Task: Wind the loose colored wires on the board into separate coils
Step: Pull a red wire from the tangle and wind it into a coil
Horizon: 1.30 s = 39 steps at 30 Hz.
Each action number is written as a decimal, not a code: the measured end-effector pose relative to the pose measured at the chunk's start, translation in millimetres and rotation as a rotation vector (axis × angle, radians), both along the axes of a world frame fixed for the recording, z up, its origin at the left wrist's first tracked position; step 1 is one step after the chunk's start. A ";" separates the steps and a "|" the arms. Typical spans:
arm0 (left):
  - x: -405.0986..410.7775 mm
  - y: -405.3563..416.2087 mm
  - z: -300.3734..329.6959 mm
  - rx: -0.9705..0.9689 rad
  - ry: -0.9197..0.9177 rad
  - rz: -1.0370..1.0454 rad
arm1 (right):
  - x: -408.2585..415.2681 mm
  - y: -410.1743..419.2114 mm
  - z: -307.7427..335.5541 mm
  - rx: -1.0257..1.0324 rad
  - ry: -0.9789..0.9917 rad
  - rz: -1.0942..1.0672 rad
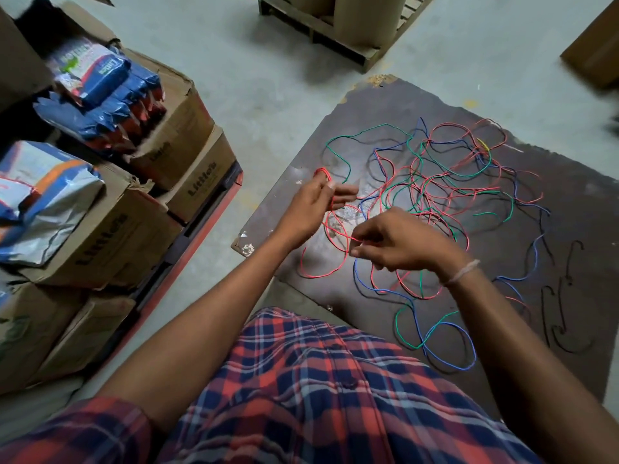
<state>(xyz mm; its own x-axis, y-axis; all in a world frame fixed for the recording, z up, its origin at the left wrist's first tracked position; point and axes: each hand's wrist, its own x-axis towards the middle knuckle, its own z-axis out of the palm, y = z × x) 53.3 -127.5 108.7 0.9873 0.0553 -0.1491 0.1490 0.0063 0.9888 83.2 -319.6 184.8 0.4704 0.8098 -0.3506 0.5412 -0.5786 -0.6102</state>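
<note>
Red wire (330,229) runs from a small coil wrapped round the fingers of the left hand (315,202), up and left, down to the right hand (392,244), which pinches the strand near the board (569,229). Its loose length trails right into the tangle of colored wires (445,182), so the right hand is the nearer feeder.

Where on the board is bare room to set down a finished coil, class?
Bare board lies along the far edge, beyond the green wire, and at the right edge past the black wires. The middle is crowded with tangled wires, and so is the space under both hands.
</note>
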 end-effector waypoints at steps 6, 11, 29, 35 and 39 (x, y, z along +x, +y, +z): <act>-19.4 -3.8 2.2 -0.073 0.090 -0.128 | 48.7 -30.4 27.7 0.216 0.028 -0.179; -29.5 -5.7 9.2 -0.250 0.085 -0.136 | 73.0 -22.1 14.0 0.400 0.026 -0.376; -29.6 1.2 32.4 -0.821 0.128 0.023 | -7.7 9.3 -85.6 0.214 0.320 -0.470; -17.2 -1.4 19.3 -0.632 0.046 0.096 | -38.2 9.9 -51.5 0.118 0.519 -0.296; -19.3 -2.8 14.0 -0.225 0.069 0.110 | -36.3 3.5 -29.3 -0.008 0.230 -0.106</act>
